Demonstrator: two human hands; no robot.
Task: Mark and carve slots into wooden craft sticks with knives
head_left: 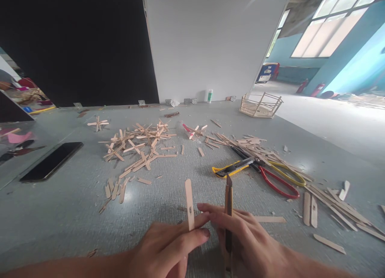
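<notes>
At the bottom of the head view, 1 flat wooden stick [189, 203] is pinched upright between thumb and forefinger of the left hand [167, 250], its rounded end pointing away from the person. Just beside it, a utility knife [229, 214] is gripped in the right hand [249, 242], fingers closed round the handle and the blade end raised, close to the stick but not seen to touch it. Both hands are held low over the grey table [75, 214], and their fingertips meet near the foot of the stick.

Farther back on the same table, a loose heap of sticks [140, 147] is spread to the left, and a second scatter of cut pieces [331, 207] trails to the right. A second yellow knife [233, 168] and a pair of scissors [279, 177] with red and yellow handles lie between them. A dark phone [52, 161] is laid at the left, and a small stick basket [260, 104] stands at the far edge.

The step in hand is judged to be the trimming of the held stick. A firm pinch well below the cut line is called for next, with the blade set squarely across the wood and the fingertips kept out of its path.
</notes>
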